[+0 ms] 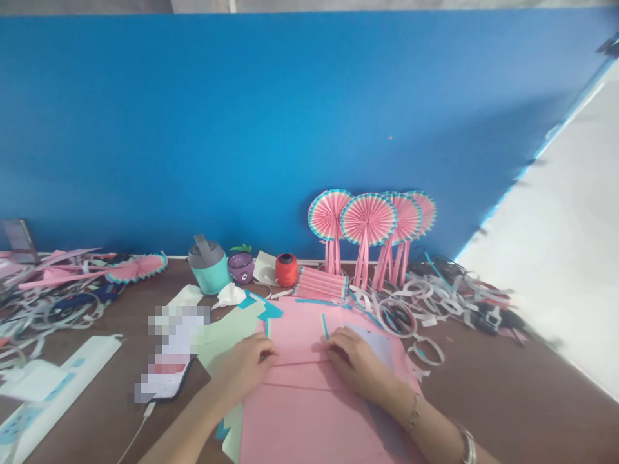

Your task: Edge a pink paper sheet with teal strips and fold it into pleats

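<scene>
A pink sheet of paper (296,341) with blue and cream bands on its two side edges lies in front of me. A crease runs across it between my hands. My left hand (245,364) pinches its left edge with curled fingers. At the right edge my right hand (352,362) grips the same sheet, the fingertips pressed together on the fold. Beneath it spreads a larger pink sheet (300,425). Pale green paper (231,332) sticks out on the left, with blue paper pieces (264,308) by its top.
Several round pink pleated fans (368,219) lean on the blue partition (242,129). A pleated pink strip (320,285), a red jar (286,270), a purple cup (241,267) and a teal bottle (211,270) stand behind. Curled white strips (435,293), a phone (169,380) and a power strip (62,386) flank the papers.
</scene>
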Demonstrator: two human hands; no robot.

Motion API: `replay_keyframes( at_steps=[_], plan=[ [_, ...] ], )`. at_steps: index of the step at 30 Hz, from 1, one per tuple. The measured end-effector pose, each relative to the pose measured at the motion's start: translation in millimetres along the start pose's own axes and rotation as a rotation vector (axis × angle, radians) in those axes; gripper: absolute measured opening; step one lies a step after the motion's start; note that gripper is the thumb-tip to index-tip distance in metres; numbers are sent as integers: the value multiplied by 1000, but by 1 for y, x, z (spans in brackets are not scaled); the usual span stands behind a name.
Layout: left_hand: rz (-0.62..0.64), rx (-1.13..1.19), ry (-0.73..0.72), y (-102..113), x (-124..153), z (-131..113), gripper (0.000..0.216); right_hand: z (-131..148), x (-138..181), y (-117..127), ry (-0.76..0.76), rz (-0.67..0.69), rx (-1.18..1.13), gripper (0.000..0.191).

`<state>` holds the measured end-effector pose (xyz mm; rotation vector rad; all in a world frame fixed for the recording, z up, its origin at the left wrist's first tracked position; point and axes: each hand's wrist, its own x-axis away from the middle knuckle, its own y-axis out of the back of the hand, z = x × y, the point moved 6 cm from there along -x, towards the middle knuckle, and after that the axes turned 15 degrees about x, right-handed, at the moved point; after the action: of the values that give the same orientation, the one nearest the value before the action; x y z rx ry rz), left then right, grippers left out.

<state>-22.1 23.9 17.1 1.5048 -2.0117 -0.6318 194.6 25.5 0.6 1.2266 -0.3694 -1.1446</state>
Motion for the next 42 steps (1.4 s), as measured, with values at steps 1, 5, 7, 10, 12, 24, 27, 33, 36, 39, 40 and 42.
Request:
replay_keyframes(
  at_steps=[1, 5, 7, 10, 12, 24, 27, 33, 36, 39, 40, 42],
  plan=[
    [-5, -2, -11, -1, -1, 1, 21, 0, 0, -1, 1, -4, 1, 20],
    [-30, -1, -8, -3, -2, 7, 23, -5, -1, -5, -24, -12, -4, 17],
    [-29, 1, 5, -3, -3, 10, 22, -8, -1, -7, -46, -6, -5, 17],
    [-32, 1, 18, -4, -4, 11, 21, -10, -1, -9, -73, 4, 5, 17],
    [-33, -1, 8, -4, -4, 10, 21, -10, -1, -9, -96, 13, 21, 16],
    [-32, -38, -2, -5, -2, 4, 21, -16, -4, -14, -205, 52, 14, 14],
    [-30, -54, -10, -6, -2, 4, 21, -17, -4, -14, -207, 40, 22, 13],
    [-20, -135, -17, -9, -1, 5, 23, -18, -4, -17, -205, 27, 31, 11],
    [-17, -200, -40, -11, 0, 2, 25, -19, -4, -17, -209, 33, 23, 10],
    [6, -281, -75, -15, 0, -1, 27, -18, -5, -16, -209, 34, 38, 11],
    [12, -310, -86, -17, 0, -2, 28, -17, -5, -16, -206, 37, 50, 11],
    [9, -373, -113, -20, 1, -3, 30, -14, -5, -14, -187, 32, 97, 14]
  ],
)
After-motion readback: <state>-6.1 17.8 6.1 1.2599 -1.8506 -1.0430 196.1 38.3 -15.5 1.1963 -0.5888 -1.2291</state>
